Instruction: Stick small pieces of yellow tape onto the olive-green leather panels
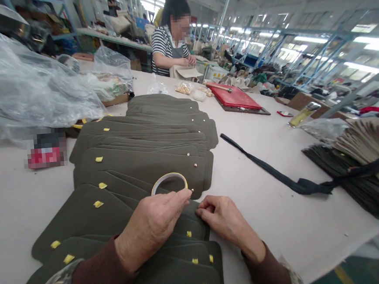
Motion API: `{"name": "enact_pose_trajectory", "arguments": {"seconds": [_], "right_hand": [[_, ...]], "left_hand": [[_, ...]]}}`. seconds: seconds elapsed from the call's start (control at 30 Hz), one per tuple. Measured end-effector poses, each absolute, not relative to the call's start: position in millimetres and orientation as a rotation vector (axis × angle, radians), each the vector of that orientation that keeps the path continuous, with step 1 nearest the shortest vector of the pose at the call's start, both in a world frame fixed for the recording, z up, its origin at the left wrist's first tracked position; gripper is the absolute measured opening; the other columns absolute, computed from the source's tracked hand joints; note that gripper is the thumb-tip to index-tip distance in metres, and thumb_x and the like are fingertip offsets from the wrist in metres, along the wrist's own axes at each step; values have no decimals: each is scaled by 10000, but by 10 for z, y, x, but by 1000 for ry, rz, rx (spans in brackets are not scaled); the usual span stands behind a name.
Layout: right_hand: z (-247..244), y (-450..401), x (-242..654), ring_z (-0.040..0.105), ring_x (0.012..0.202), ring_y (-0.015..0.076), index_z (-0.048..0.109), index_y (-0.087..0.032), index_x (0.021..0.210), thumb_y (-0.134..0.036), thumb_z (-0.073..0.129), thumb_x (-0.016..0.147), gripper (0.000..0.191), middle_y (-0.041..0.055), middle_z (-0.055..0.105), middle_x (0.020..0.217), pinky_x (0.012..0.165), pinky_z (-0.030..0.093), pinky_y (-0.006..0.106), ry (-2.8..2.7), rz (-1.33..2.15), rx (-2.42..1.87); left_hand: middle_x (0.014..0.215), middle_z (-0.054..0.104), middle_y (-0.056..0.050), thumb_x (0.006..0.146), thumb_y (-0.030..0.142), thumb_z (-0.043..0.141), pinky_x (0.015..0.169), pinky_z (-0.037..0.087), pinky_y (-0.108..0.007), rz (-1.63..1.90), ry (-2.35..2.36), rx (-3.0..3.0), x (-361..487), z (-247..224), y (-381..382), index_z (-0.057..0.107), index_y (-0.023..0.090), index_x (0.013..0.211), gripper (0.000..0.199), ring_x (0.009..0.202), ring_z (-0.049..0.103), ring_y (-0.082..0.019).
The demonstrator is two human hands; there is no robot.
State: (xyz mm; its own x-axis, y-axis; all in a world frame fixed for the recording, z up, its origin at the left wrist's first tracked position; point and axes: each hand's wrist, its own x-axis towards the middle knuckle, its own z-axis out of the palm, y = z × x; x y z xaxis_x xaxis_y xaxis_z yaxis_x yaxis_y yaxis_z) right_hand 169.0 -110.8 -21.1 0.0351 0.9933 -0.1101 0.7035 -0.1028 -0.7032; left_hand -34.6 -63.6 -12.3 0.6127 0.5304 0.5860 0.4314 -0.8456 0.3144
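Observation:
My left hand (154, 221) is closed around a narrow roll of yellow tape (168, 175), whose upper rim shows behind the fingers. The thumb and the lower part of the roll are hidden. At the right edge of a dark olive panel (193, 216), my right hand (223, 216) has its thumb and forefinger pinched together. Beneath both hands, overlapping rows of such flat, rounded panels (138, 159) spread over the table. Small bits of yellow tape (103, 185) stick to many of them, and small gold studs (195, 164) sit near the right ends of several.
Clear plastic bags (34, 84) heap up at the left. A black strap (260, 162) runs toward stacked panels (353, 177) at the right. Farther back lie a red slab (233, 95), bags of gold pieces (184, 88) and a bottle (305, 113). A co-worker (171, 42) handles a pale piece across the table.

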Motion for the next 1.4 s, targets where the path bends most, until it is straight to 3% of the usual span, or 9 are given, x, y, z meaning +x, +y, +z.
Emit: {"name": "enact_pose_trajectory", "arguments": {"seconds": [0.13, 0.23, 0.43, 0.6, 0.7, 0.8, 0.9, 1.07, 1.4], "right_hand": [[-144, -1138, 1629, 625, 669, 142, 684, -174, 966, -189, 601, 840, 151, 28, 695, 796, 625, 497, 239, -1585, 657, -1488], [-75, -1146, 1552, 634, 791, 159, 661, -190, 1013, -155, 571, 874, 169, 59, 690, 927, 710, 519, 268, -1721, 508, -1245], [-111, -1120, 1469, 607, 708, 158, 625, -185, 862, -86, 505, 869, 156, 45, 650, 767, 659, 497, 275, -1899, 263, -1153], [-168, -1119, 1401, 577, 602, 142, 622, -162, 783, -76, 506, 822, 150, 36, 624, 679, 578, 460, 257, -1868, 96, -1184], [-146, -1108, 1342, 566, 555, 133, 638, -161, 736, -104, 522, 794, 141, 23, 625, 641, 540, 455, 247, -1723, 265, -1292], [-136, -1047, 1351, 560, 477, 119, 639, -162, 719, -198, 576, 785, 98, -4, 615, 576, 464, 452, 223, -1369, 712, -1441], [-190, -948, 1472, 564, 427, 115, 645, -148, 744, -322, 657, 755, 174, -19, 610, 532, 429, 468, 216, -1058, 990, -1478], [-357, -863, 1687, 583, 483, 110, 706, -125, 814, -389, 710, 737, 275, 14, 657, 595, 476, 492, 212, -1086, 1047, -1520], [-286, -876, 1642, 622, 607, 148, 733, -159, 753, -244, 610, 792, 155, 23, 702, 665, 567, 464, 234, -1548, 816, -1748]], "left_hand": [[908, 732, -28, 969, 228, 426, 632, 531, -214, 977, 862, 2683, -330, -127, -674, 391, 146, 1332, 374, 709, 697, -126], [866, 730, -28, 979, 261, 398, 604, 530, -232, 958, 894, 2692, -315, -144, -703, 396, 149, 1299, 338, 685, 698, -143], [903, 711, -25, 974, 217, 402, 615, 508, -238, 878, 897, 2697, -315, -165, -755, 419, 170, 1229, 260, 713, 688, -141], [712, 629, 30, 974, 219, 384, 516, 421, -239, 775, 936, 2636, -335, -107, -730, 521, 207, 916, 150, 600, 628, -133], [672, 588, 28, 967, 193, 372, 500, 387, -249, 808, 948, 2668, -321, -84, -714, 517, 207, 820, 208, 572, 587, -135], [689, 582, 23, 959, 169, 378, 541, 405, -243, 915, 895, 2693, -293, -86, -715, 522, 199, 828, 197, 600, 579, -130], [719, 585, 15, 958, 169, 393, 605, 436, -256, 904, 928, 2750, -275, -101, -680, 529, 193, 863, 167, 642, 571, -138], [923, 623, -50, 916, 131, 476, 747, 480, -337, 457, 1120, 2889, -276, -159, -559, 552, 181, 911, 91, 870, 577, -211], [926, 601, -34, 936, 172, 462, 769, 466, -359, 256, 1056, 2794, -292, -191, -559, 550, 188, 935, 89, 867, 547, -204]]}}
